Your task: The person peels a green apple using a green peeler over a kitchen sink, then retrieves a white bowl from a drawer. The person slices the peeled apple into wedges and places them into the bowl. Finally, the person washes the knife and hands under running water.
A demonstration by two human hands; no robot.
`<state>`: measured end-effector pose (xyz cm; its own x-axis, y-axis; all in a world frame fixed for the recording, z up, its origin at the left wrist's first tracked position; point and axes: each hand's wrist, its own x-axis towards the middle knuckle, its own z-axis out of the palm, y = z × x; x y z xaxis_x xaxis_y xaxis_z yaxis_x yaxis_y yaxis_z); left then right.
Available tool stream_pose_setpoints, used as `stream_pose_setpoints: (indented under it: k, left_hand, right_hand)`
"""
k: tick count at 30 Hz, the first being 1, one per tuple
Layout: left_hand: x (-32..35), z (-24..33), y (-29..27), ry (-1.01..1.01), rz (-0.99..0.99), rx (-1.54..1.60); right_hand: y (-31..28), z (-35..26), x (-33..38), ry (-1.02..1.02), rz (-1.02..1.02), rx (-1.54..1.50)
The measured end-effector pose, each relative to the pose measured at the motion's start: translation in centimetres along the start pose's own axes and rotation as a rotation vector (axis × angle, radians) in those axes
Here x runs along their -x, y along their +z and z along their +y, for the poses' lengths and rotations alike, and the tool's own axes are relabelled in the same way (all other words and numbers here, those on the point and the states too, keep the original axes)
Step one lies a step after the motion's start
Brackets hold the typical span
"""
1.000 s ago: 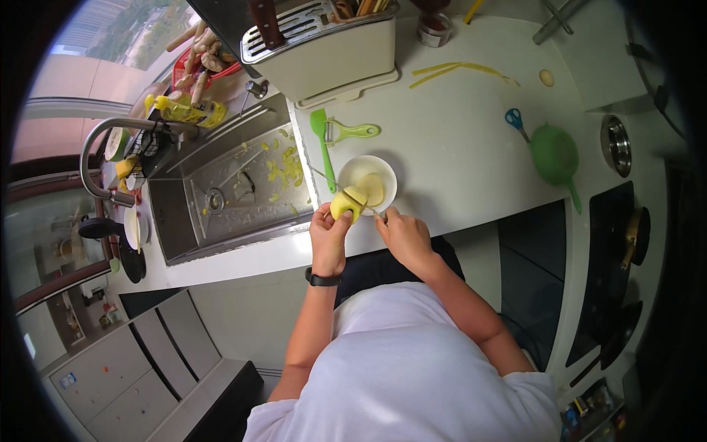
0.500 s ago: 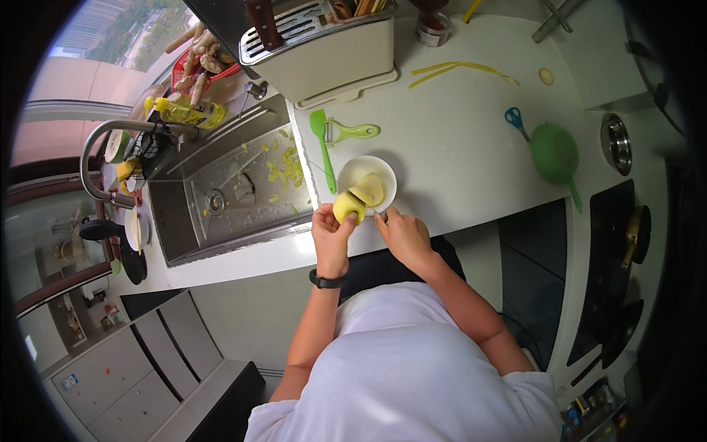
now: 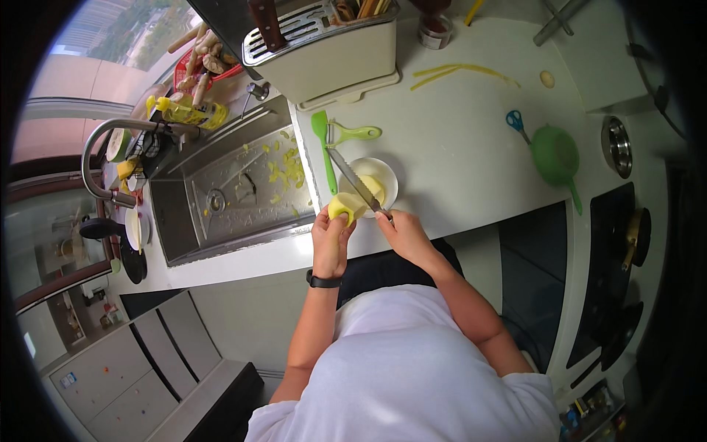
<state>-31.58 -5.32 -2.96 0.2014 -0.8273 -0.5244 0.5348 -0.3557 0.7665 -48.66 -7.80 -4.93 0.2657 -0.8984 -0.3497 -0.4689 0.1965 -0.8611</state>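
Note:
My left hand (image 3: 331, 241) grips a peeled yellow potato (image 3: 345, 208) just above the counter's front edge. The potato has a pale, flat cut face. In my right hand (image 3: 406, 234) is a knife (image 3: 354, 179) with a serrated-looking edge, its handle mostly hidden by the fingers. The blade points up and left, passing beside the potato and over a white bowl (image 3: 389, 174). Pale yellow pieces (image 3: 374, 186) lie in the bowl, partly behind the blade. Left of the bowl are a green spatula-like tool (image 3: 323, 140) and a green peeler (image 3: 359, 133).
A steel sink (image 3: 171, 221) with yellow-green peelings (image 3: 283, 173) is at the left, under a curved faucet (image 3: 87, 158). A cream knife block (image 3: 331, 62) stands behind the bowl. Blue-handled scissors (image 3: 514, 119) and a green strainer (image 3: 554, 153) lie to the right.
The knife has swung up from beside the potato, so its blade now shows fully above the bowl. My left hand has tilted the potato and shifted slightly left.

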Motion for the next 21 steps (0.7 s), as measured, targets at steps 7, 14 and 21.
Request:
stream_pose_setpoints:
  k: [7,14,21]
  left_hand:
    - [0.5,0.4,0.1,0.005,-0.011,0.108]
    - [1.1,1.5,0.0,-0.023,-0.136,0.243]
    - [0.8,3.5,3.1,0.033,-0.175,0.099]
  right_hand:
    - [-0.7,-0.2,0.0,0.263,-0.189,-0.294]
    - [-0.9,0.3,-0.1,0.278,-0.22,-0.248]
    - [-0.1,-0.6,0.7,0.059,-0.024,0.156]
